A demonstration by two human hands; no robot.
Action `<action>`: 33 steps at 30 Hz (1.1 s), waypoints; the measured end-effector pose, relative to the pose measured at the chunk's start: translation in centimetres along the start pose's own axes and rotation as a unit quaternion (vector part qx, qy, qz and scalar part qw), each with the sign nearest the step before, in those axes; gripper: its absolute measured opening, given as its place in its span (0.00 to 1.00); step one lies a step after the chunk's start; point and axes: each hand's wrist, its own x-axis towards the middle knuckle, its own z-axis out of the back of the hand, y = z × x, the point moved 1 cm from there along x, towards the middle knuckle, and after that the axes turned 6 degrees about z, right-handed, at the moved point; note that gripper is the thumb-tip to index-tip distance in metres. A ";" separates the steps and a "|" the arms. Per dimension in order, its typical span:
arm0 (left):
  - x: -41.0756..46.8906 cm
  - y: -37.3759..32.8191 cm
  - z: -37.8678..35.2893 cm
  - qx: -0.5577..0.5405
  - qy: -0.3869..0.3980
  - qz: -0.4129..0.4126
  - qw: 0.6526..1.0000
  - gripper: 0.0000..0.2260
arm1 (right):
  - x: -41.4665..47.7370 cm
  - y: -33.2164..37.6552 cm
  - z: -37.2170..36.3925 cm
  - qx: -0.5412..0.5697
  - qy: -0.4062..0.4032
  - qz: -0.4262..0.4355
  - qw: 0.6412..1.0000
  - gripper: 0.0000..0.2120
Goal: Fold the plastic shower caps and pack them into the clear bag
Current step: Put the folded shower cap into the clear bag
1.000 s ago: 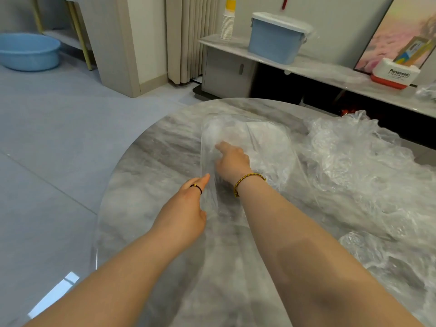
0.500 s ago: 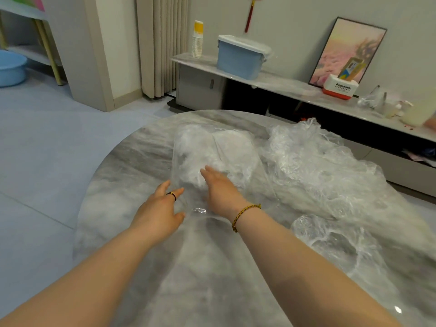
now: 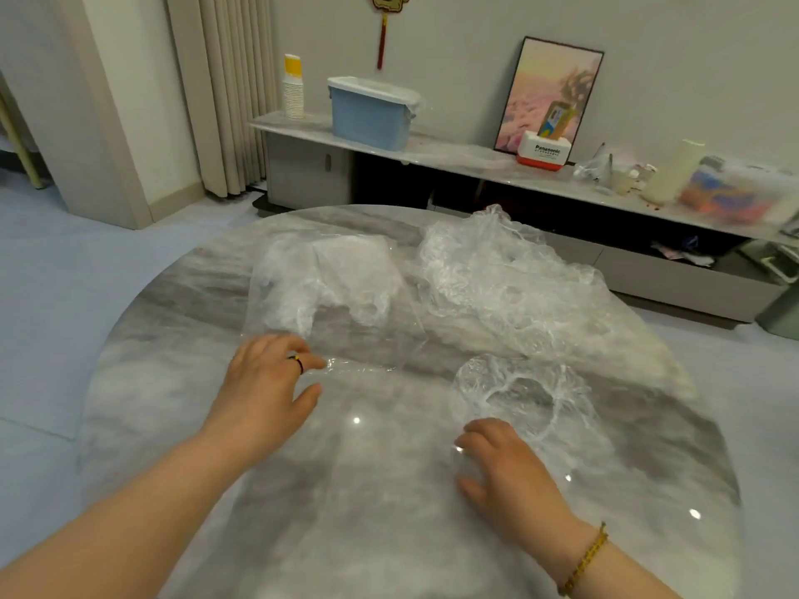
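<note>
Hands: left hand open, index finger resting on the clear bag at its mouth; right hand relaxed, fingertips at the shower cap near rim, no firm grip that we see. Cap sits just beyond the right hand; bag's long axis runs toward the table far edge.

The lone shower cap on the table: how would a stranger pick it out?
Start at the round grey marble table. A big crumpled heap of clear plastic covers its far right side; just in front of the heap, beyond the right hand, lies the shower cap. Unlike the heap, it is one ruffled ring with tabletop showing through its middle.
</note>
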 end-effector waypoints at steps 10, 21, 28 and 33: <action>-4.0 -3.8 -2.4 -0.072 0.126 -0.128 0.981 0.15 | -1.1 -2.8 0.0 -0.002 0.017 -0.202 0.979 0.09; -5.8 -5.2 -4.3 -0.013 0.149 -0.213 0.966 0.24 | -1.4 2.2 0.2 0.253 0.045 -0.059 0.965 0.09; -5.2 -5.2 -4.2 -0.068 0.210 -0.112 0.969 0.18 | -1.2 2.1 1.3 0.256 0.128 -0.047 0.957 0.27; -4.7 -4.1 -4.7 -0.172 0.335 0.059 0.924 0.14 | -1.0 0.9 1.6 0.121 0.136 -0.014 0.983 0.18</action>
